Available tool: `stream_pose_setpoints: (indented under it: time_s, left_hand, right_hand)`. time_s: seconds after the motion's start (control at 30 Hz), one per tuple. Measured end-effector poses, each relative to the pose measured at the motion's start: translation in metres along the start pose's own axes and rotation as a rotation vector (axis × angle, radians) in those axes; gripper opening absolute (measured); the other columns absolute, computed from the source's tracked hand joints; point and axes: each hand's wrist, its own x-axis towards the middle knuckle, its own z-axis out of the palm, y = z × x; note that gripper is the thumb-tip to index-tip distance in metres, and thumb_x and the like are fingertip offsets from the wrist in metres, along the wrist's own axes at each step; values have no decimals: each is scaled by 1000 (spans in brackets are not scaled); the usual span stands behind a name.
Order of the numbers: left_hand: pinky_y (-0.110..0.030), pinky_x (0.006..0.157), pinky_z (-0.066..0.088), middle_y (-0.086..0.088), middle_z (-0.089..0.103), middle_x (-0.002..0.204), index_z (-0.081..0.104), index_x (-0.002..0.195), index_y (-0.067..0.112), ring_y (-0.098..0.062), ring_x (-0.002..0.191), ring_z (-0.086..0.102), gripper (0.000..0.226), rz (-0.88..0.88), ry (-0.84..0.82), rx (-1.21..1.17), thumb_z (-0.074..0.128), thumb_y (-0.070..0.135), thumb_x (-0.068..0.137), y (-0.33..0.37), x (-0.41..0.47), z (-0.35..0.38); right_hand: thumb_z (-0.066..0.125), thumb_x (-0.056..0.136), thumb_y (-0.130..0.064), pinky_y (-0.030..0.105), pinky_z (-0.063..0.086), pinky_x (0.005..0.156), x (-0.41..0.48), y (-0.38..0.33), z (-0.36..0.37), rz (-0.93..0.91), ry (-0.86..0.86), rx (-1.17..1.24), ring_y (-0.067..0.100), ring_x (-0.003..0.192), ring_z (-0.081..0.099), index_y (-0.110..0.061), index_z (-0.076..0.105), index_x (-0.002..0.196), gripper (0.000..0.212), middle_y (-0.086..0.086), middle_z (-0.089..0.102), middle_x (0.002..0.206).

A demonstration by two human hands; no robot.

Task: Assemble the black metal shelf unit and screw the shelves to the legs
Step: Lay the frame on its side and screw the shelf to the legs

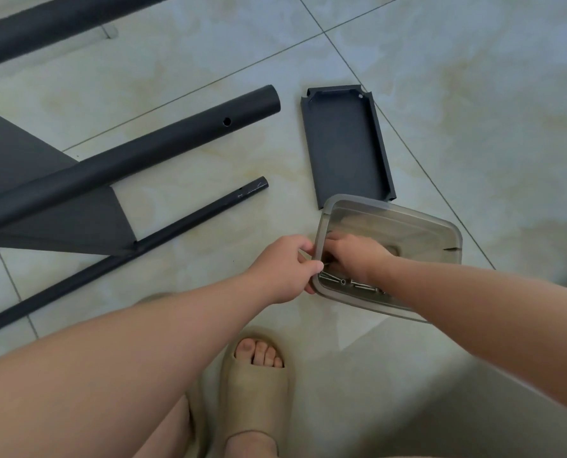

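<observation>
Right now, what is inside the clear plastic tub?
Metal screws lie along the tub's near wall, and the right hand reaches in. The hand covers whatever lies beneath it.

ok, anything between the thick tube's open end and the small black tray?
Nothing. In the head view only bare floor tile separates the thick tube from the small black tray. They lie apart, not touching.

On the floor [474, 94]: container [441, 226] centre right, screws [358, 285] in it by its near wall. Shelf tray [341, 147] just behind it. To the left, far tube [60, 21], middle tube [143, 153] over shelf panel [77, 219], near tube [176, 223] along the panel's near edge. Right hand [355, 256] inside container, left hand [285, 269] holds its left rim.
</observation>
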Motion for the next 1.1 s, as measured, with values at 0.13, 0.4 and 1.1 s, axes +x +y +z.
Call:
stream_pose_setpoints:
  time_s: [0.13, 0.4, 1.1]
  left_hand:
    - [-27, 66, 53, -4, 72, 76, 61, 94, 20, -19, 68, 74, 4, -9, 8, 1, 60, 16, 95, -2, 1, 1]
    - [-36, 90, 49, -4, 61, 124, 48, 134, 21, -25, 110, 60, 45, -93, -7, 421, 53, 47, 98, 11, -22, -15]
    - [-28, 70, 47, 0, 66, 93, 66, 96, 19, -20, 88, 61, 15, -18, 646, 355, 52, 22, 98, 31, -250, -189]
  right_hand:
    - [54, 102, -34, 44, 52, 90, 2, -3, -4, 12, -5, 7, 28, 117, 59, -25, 62, 130, 31, 0, 55, 134]
    - [59, 92, -17, 35, 51, 75, -36, -10, -47, 188, 58, 87, 32, 94, 63, -14, 64, 99, 9, 6, 66, 98]
    - [75, 88, -16, 30, 54, 53, -160, -271, -199, -120, 450, 577, 9, 60, 65, -15, 65, 81, 12, 4, 70, 78]
